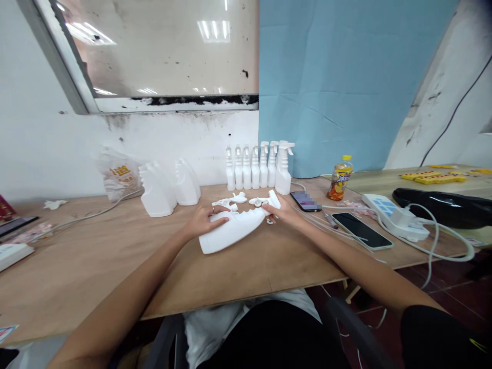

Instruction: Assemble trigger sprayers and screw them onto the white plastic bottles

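Observation:
A white plastic spray bottle (230,231) lies tilted just over the front of the table, its base toward the lower left. My left hand (209,220) is closed around its body. At the neck end, my right hand (280,209) grips the white trigger sprayer head (273,199), which sits at the bottle's mouth; whether it is screwed tight I cannot tell. Loose white trigger sprayer heads (239,198) lie on the table just behind the bottle. Part of another small white piece shows under my right hand.
Several white spray bottles with heads (283,171) stand in a row by the wall. Headless white bottles (157,192) stand at left near a plastic bag (119,174). Phones (361,231), thin tubes (326,225), a drink bottle (340,179) and a power strip (395,218) occupy the right.

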{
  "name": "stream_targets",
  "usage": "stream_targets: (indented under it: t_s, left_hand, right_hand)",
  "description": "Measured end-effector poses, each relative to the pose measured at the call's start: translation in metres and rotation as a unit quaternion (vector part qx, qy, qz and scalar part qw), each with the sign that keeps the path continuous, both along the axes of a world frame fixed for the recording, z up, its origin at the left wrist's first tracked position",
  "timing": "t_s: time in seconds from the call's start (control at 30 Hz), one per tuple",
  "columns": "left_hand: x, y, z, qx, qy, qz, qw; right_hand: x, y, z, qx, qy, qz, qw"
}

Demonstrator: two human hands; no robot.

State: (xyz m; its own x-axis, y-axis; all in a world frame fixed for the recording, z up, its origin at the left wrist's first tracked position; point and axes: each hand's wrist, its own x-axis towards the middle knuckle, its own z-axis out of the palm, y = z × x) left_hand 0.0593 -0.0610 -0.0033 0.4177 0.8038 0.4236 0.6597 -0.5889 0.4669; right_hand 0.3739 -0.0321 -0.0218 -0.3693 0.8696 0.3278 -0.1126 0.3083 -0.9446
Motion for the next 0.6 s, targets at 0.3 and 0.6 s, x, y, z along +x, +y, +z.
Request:
stream_targets:
  t_s: [0.3, 0.6]
  left_hand:
    - [-0.002, 0.000, 0.000, 0.011, 0.032, 0.015, 0.999]
    - [-0.001, -0.001, -0.008, 0.162, 0.121, 0.017, 0.979]
  right_hand:
    - [0.002, 0.005, -0.005, -0.074, 0.013, 0.039, 0.996]
    - [-0.009, -0.001, -0.007, -0.106, 0.032, -0.007, 0.994]
